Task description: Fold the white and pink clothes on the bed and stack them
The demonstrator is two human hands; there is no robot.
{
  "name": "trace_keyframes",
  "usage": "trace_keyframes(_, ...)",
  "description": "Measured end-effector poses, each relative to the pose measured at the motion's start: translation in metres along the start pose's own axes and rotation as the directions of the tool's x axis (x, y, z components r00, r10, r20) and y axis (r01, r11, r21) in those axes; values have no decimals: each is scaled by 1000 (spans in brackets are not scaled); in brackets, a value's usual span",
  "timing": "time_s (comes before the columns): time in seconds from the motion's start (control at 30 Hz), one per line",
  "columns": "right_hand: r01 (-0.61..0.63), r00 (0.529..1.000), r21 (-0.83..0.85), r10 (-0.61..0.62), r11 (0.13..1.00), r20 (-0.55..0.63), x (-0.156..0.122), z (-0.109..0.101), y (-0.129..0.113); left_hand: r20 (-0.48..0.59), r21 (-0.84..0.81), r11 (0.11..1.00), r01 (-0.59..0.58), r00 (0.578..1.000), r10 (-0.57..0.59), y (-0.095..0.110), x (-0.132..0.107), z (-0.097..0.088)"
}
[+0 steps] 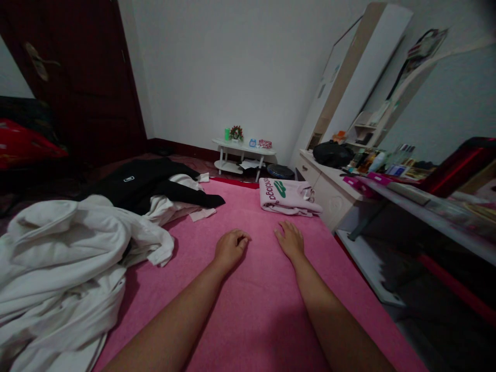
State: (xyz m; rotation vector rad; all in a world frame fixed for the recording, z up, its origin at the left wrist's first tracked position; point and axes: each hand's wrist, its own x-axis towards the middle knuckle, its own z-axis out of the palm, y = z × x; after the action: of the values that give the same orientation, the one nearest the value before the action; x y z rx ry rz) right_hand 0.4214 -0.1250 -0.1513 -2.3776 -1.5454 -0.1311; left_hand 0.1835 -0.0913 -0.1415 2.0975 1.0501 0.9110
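My left hand (231, 248) is over the pink bed cover (256, 299), its fingers curled in with nothing visible in them. To its right, my right hand (290, 240) has its fingers spread apart on the cover and holds nothing. Just beyond that hand lies a folded pale pink garment (287, 197) with dark lettering and a green print. Left of my left hand is a heaped white garment (77, 248) with long sleeves. Behind it a black long-sleeved top (143, 178) lies spread out, partly over other white cloth (170, 206).
A low white table (244, 147) with small items stands against the far wall. Along the right runs a white dresser (333, 194) with a black bag (332, 153) and bottles, then a shelf (426, 204). A dark red door (73, 77) is at the left.
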Motion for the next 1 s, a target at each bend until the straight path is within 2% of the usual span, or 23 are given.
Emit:
trace_keyframes(0.33, 38, 998, 77, -35, 996, -51, 1, 5, 8, -7, 4, 1000, -7, 1000, 7, 0, 0, 0)
trace_keyframes(0.43, 101, 983, 156, -74, 983, -168, -2, 3, 6, -17, 0, 1000, -8, 1000, 8, 0, -2, 0)
trace_keyframes(0.5, 172, 947, 207, -104, 963, -304, -5, 1, 3, -26, 1, 1000, -2, 1000, 2, 0, -3, 0)
trace_keyframes(0.57, 271, 918, 221, -181, 937, -354, -8, 1, -2, -28, 5, 1000, 8, 1000, -8, 2, -4, -1)
trace_keyframes(0.6, 323, 916, 215, -248, 922, -315, -9, 1, -4, -29, 3, 1000, 12, 1000, -12, 3, -4, -1)
trace_keyframes(0.67, 403, 912, 195, -375, 894, -165, -11, 4, -7, -27, -9, 1000, 12, 1000, -12, 5, -5, -2)
trace_keyframes(0.73, 435, 900, 186, -433, 881, -53, -10, 8, -8, 13, -47, 999, 1, 1000, 0, 7, -7, -5)
trace_keyframes(0.77, 434, 900, 187, -435, 881, -36, -9, 10, -7, 64, -88, 996, 5, 998, 1, 9, -9, -8)
trace_keyframes(0.83, 421, 906, 210, -420, 883, -52, -6, 13, -5, 240, -217, 975, 56, 971, -3, 13, -15, -20)
trace_keyframes(0.9, 414, 909, 253, -410, 874, -74, -3, 16, -1, 428, -336, 932, 138, 904, 21, 20, -25, -43)
trace_keyframes(0.97, 406, 913, 292, -400, 866, -85, -1, 18, 2, 514, -354, 925, 135, 855, 72, 29, -36, -77)
trace_keyframes(1.0, 404, 914, 307, -397, 862, -88, 0, 20, 4, 489, -307, 949, 77, 868, 88, 34, -42, -98)
